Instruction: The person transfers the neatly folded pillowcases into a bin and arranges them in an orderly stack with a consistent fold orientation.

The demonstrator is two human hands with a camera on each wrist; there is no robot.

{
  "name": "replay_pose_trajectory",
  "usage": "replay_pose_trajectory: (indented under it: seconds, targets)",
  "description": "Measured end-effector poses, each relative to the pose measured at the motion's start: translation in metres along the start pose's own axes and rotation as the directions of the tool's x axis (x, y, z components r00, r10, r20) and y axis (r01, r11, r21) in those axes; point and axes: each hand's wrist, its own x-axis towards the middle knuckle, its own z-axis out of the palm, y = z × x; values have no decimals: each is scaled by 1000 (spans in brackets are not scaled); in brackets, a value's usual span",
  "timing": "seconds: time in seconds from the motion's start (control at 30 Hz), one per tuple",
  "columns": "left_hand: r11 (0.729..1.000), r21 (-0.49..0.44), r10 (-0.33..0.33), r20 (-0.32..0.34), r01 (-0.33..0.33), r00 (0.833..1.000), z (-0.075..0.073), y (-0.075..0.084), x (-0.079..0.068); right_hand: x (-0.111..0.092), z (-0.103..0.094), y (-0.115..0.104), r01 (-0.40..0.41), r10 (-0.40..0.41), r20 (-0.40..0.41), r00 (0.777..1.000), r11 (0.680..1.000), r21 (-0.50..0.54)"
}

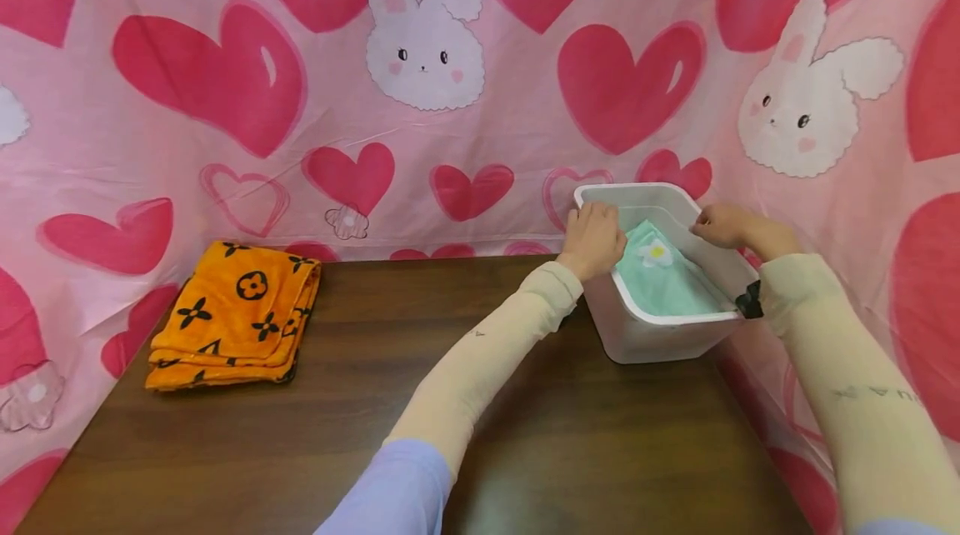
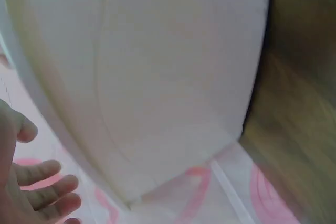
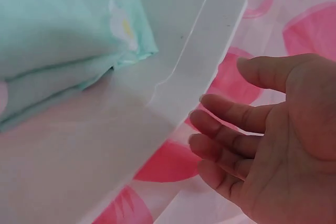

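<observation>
A white plastic bin [image 1: 663, 342] with rounded corners stands at the right back of the table. Inside it lies a folded mint-green cloth [image 1: 667, 283] with a white and yellow flower; its folded layers show in the right wrist view. My left hand [image 1: 592, 240] is over the bin's left rim. The left wrist view has the left hand [image 2: 50, 190] beside the rim, fingers loosely bent and holding nothing. Over the right rim is my right hand [image 1: 731, 229]. In the right wrist view the right hand [image 3: 283, 135] has spread, relaxed fingers, just outside the rim.
A folded orange blanket [image 1: 236, 314] with black flower shapes lies at the table's left back. The brown wooden table [image 1: 360, 402] ends at a pink curtain [image 1: 517, 114] with hearts and rabbits, which hangs behind and along both sides. A black object [image 1: 748, 300] is at the bin's right front corner.
</observation>
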Motion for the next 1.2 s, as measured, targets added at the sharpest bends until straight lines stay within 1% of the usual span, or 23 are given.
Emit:
replay_pose_trajectory:
  seconds: [0.13, 0.27, 0.43, 0.57, 0.7, 0.83, 0.93, 1.07, 1.2]
  targets:
    - [1000, -10, 3, 27, -3, 1000, -4, -18, -8, -1, 4, 0, 19, -19, -18, 1000, 1000, -1]
    - [1000, -11, -13, 43, 13, 999, -7, -41, -18, -1, 8, -4, 5, -5, -17, 1000, 1000, 27]
    - [1000, -2, -10, 22, 10, 1000, -12, -73, -33, -3, 10, -18, -39, 37, 25, 999, 993, 107]
    - [1000, 0, -11, 27, 11, 1000, -15, -97, -47, -6, 10, -34, -45, 41, 37, 998, 992, 115]
    - [1000, -7, -28, 57, 28, 998, -19, -121, -62, -3, 12, -53, 0, -1, 8, 1000, 993, 116]
    - [998, -19, -54, 85, 56, 995, -20, -145, -78, 2, 13, -70, 53, -51, -22, 998, 994, 91]
    - [997, -24, -68, 81, 70, 994, -23, -161, -86, 7, 10, -83, 88, -86, -60, 995, 995, 38]
    - [996, -19, -83, 74, 85, 994, -29, -182, -96, 14, 7, -103, 143, -141, -118, 983, 990, 11]
    - [993, -6, -115, 75, 116, 991, -35, -201, -106, 22, 10, -127, 180, -178, -143, 974, 984, 2]
